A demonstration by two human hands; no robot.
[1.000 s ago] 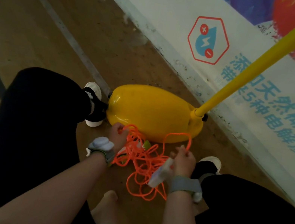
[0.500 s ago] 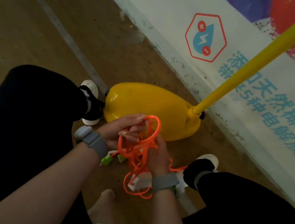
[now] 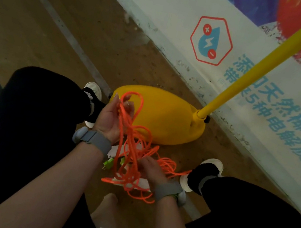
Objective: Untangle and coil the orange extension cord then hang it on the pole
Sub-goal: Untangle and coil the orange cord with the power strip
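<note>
- Cord (image 3: pixel 133 151), orange and tangled, hangs between both hands just above the floor (image 3: pixel 58 37), in front of the yellow base (image 3: pixel 169 117).
- Left grip (image 3: pixel 113 115) is raised palm up, fingers curled round several loops.
- Right grip (image 3: pixel 151 169) sits lower, fingers pinching strands within the tangle.
- Pole (image 3: pixel 253 71) slants up from the base, apart from the cord.

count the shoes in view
2. One shoe sits left of the yellow base, beyond the left hand; the other shoe is right of the orange cord. None seem hidden.
</note>
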